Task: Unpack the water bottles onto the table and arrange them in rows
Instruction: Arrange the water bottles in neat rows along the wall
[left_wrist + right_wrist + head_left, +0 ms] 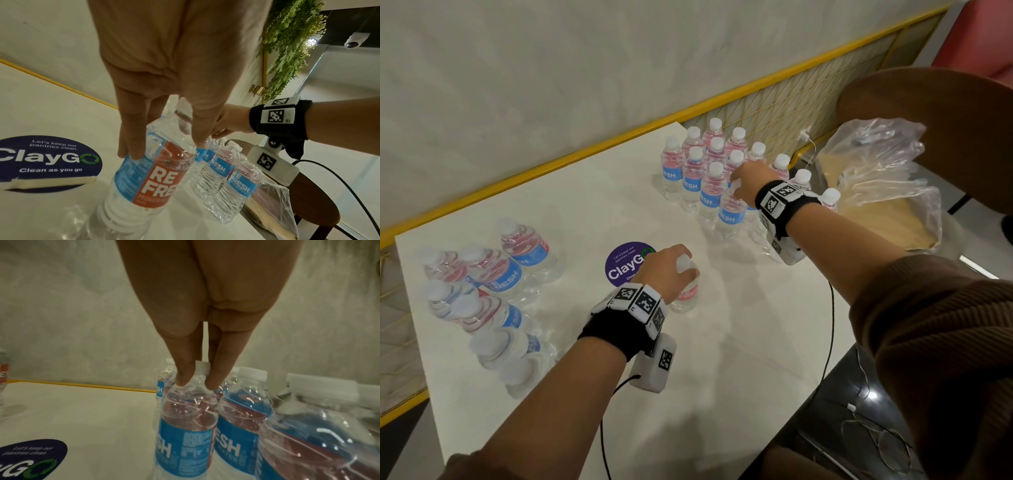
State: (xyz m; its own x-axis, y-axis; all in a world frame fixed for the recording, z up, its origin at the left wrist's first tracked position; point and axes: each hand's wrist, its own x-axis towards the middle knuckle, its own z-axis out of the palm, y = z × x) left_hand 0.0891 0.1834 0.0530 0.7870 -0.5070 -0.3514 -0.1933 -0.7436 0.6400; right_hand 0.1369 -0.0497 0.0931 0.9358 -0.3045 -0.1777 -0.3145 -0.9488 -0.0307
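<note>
Left hand (666,270) grips a single upright water bottle (687,286) from above, fingers curled down over its shoulder — the bottle stands on the white table (722,359) at frame centre, just right of the round purple sticker (625,263). In the left wrist view the fingers (131,129) reach down to the top edge of the red-and-blue label.

Right hand (750,181) pinches the neck of the front bottle (731,212) of the arranged rows (709,161) in the upper centre of the frame; the right wrist view shows thumb and fingers (183,369) closed on either side of the white cap, bottle upright on the table.

Still-wrapped bottles (486,291) lie clustered at the left edge of the table. An empty plastic wrap (883,171) sits on a chair at the right, beside the rows.
</note>
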